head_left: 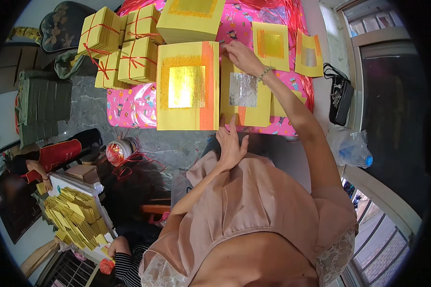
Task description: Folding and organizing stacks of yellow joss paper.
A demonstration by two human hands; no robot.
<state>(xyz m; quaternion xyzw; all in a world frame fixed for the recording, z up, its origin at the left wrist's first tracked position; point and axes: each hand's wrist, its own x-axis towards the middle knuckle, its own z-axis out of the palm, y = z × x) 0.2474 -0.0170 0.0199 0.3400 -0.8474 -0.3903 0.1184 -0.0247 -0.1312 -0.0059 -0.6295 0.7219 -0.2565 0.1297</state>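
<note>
The silver-foil sheet (244, 93) lies near the front edge of the pink-covered table (129, 110), pinched at its top corner by the right hand (242, 56); the left hand (231, 143) is spread flat, holding nothing, at that edge. The thin sheet could be creased or its foil torn if lifted by one corner, and the large gold-foil stack (187, 86) beside it could be nudged askew.

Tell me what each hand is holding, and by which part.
The right hand pinches the top edge of the yellow sheet with the silver foil square. The left hand holds nothing; its fingertips rest near that sheet's bottom edge.
</note>
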